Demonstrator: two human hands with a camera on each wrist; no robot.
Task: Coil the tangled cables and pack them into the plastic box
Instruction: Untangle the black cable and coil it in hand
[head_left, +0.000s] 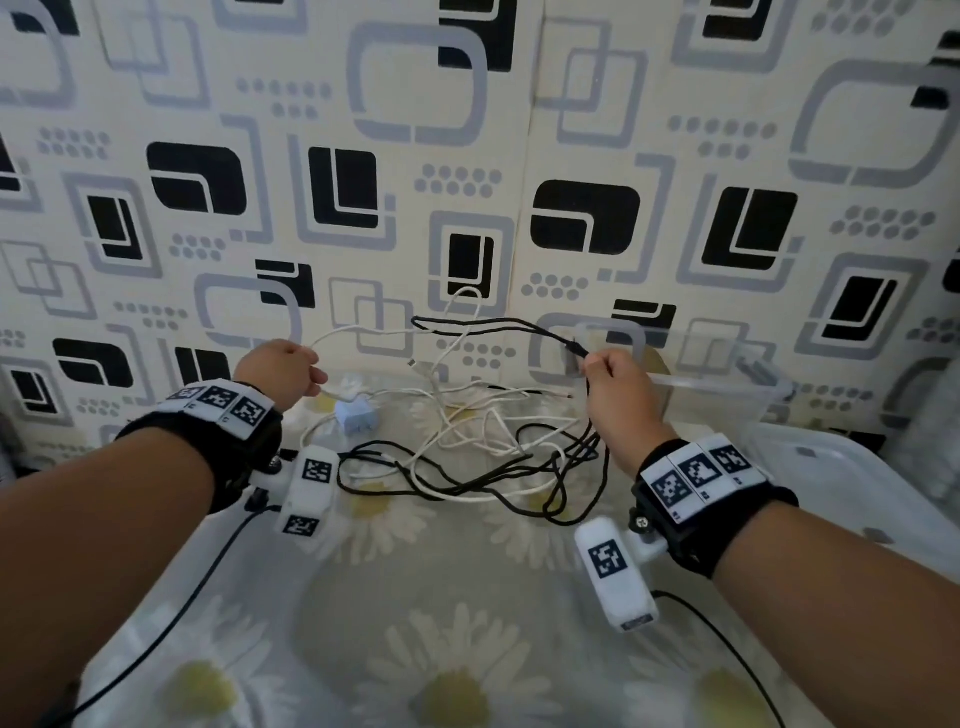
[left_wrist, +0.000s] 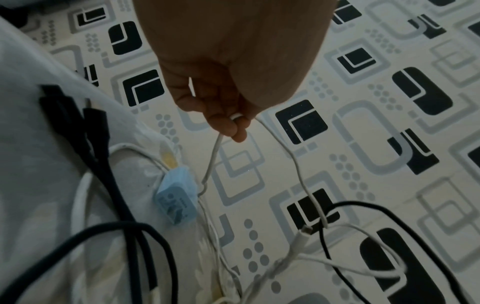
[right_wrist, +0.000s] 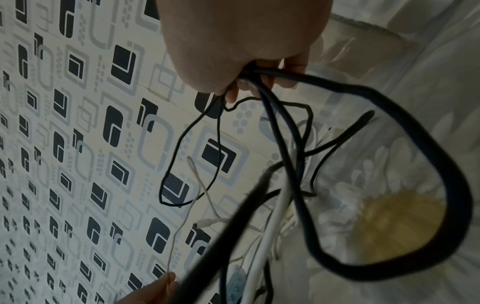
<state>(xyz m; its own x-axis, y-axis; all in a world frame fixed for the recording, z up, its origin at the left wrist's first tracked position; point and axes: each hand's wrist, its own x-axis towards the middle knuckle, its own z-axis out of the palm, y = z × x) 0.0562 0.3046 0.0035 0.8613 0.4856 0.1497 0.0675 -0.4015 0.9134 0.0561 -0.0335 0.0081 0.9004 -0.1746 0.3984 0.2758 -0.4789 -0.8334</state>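
My left hand (head_left: 283, 370) pinches the white cable (head_left: 363, 328), my right hand (head_left: 615, 387) grips the black cable (head_left: 498, 326); pulling apart could tighten the mid-frame knot.

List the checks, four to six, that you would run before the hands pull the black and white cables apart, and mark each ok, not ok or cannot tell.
1. Left hand pinches the white cable: ok.
2. Right hand grips the black cable: ok.
3. Cables free of each other: not ok; they cross in a tangle on the cloth.
4. Blue charger plug free of loops: cannot tell.
5. Plastic box open to receive coils: ok; lid lies beside it.
6. Any cable coiled: not ok.
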